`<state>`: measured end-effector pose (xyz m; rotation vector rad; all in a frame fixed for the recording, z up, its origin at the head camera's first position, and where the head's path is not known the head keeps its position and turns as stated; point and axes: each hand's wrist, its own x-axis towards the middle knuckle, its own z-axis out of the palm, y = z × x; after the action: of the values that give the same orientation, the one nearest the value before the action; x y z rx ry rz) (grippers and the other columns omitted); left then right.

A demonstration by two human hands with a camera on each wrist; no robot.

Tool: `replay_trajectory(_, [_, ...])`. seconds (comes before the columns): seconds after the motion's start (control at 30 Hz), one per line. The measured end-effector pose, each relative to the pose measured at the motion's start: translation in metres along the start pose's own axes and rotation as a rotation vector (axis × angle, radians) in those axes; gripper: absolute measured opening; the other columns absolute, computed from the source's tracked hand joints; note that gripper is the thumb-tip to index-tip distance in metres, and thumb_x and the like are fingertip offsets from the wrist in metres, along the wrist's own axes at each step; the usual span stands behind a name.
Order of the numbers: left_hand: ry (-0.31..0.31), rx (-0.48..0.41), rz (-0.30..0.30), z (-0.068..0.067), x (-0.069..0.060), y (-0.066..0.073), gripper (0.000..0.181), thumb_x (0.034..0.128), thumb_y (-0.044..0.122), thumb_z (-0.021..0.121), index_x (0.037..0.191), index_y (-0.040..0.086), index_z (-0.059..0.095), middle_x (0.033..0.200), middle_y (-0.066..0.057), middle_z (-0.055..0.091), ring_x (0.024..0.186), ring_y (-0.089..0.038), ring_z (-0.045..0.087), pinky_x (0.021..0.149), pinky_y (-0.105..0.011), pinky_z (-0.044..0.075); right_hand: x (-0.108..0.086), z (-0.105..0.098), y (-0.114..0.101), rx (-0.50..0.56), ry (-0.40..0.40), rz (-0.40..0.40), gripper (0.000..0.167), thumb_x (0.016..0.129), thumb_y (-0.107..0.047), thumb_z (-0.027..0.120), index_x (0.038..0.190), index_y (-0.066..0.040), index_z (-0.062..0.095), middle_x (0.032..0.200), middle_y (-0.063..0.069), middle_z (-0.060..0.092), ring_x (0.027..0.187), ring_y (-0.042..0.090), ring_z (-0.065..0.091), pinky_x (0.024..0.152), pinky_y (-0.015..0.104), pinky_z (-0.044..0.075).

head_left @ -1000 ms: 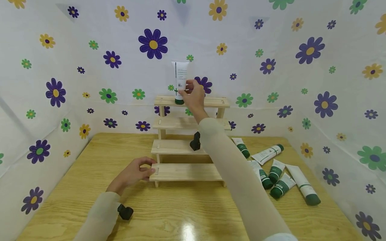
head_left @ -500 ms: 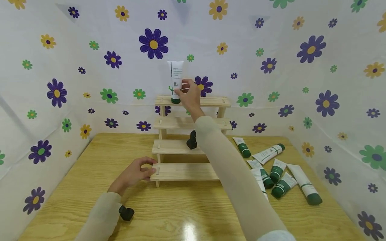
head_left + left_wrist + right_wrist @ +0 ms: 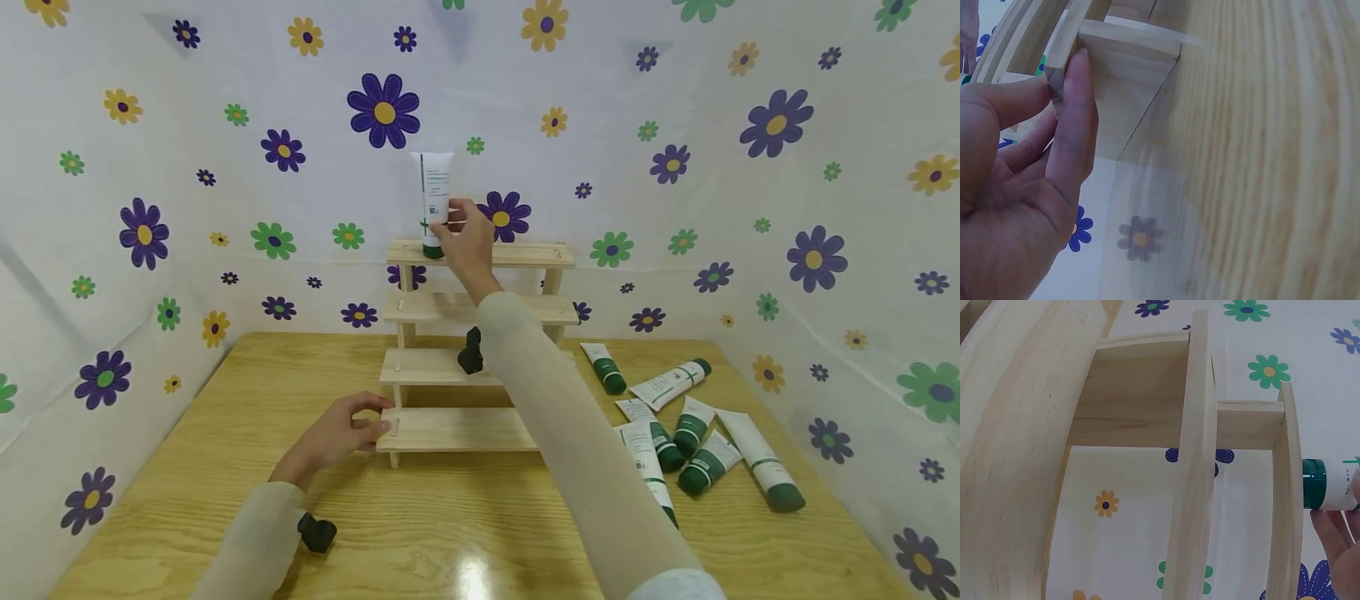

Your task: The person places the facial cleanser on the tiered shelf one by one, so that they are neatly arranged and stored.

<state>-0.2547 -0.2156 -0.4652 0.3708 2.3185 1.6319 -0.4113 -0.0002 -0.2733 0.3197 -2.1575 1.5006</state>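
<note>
A white squeeze tube (image 3: 435, 187) with a dark green cap stands upright, cap down, at the left part of the top shelf of a stepped wooden rack (image 3: 457, 429). My right hand (image 3: 471, 246) pinches it low on its body, between thumb and fingers. In the right wrist view the green cap (image 3: 1314, 484) meets the top board. My left hand (image 3: 333, 437) grips the left end of the lowest shelf. The left wrist view has the thumb and fingers on either side of that board's end (image 3: 1063, 56).
Several more white and green tubes (image 3: 667, 383) lie loosely on the wooden table (image 3: 300, 375) to the right of the rack, partly behind my right forearm. A white cloth (image 3: 510, 83) with printed flowers hangs behind and at both sides.
My right hand has moved the tube a little leftward along the top shelf. The left hand keeps its grip on the lowest shelf.
</note>
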Motion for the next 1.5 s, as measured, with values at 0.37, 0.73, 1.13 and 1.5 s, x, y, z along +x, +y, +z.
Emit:
replay_trajectory(0.37, [-0.002,0.016,0.004,0.0,-0.002,-0.001,0.043,0.1043,0.019,0.063,0.141,-0.001,0.052,0.138,-0.025,0.054,0.099,-0.019,0.07,0.082,-0.036,0.063,-0.003,-0.004,-0.003,-0.004,-0.058,0.032,0.047,0.097,-0.015,0.073,0.14,-0.004,0.057,0.13,0.016,0.068,0.117,0.029,0.069,0.102,0.034,0.056])
replay_trajectory(0.73, [-0.007,0.021,0.033,0.0,-0.003,0.002,0.042,0.105,0.015,0.061,0.141,-0.004,0.05,0.136,-0.029,0.052,0.104,-0.024,0.072,0.077,-0.036,0.064,-0.001,-0.062,0.0,-0.051,-0.131,0.022,0.045,0.098,-0.017,0.072,0.14,-0.005,0.058,0.13,0.015,0.07,0.116,0.03,0.069,0.1,0.035,0.057])
replay_trajectory(1.13, [-0.032,-0.001,0.045,0.001,-0.003,0.001,0.052,0.1009,0.017,0.068,0.143,-0.006,0.047,0.138,-0.031,0.05,0.104,-0.025,0.073,0.078,-0.038,0.064,-0.014,-0.132,0.024,-0.18,-0.193,-0.001,0.044,0.1,-0.017,0.069,0.14,-0.002,0.058,0.132,0.022,0.069,0.119,0.037,0.069,0.103,0.045,0.056])
replay_trajectory(1.5, [-0.017,-0.015,0.034,0.003,-0.003,0.002,0.05,0.1007,0.016,0.068,0.142,-0.005,0.049,0.136,-0.03,0.052,0.106,-0.026,0.072,0.079,-0.039,0.064,-0.02,-0.177,0.042,-0.306,-0.191,0.088,0.046,0.101,-0.022,0.068,0.142,-0.005,0.056,0.138,0.02,0.065,0.124,0.039,0.065,0.104,0.05,0.054])
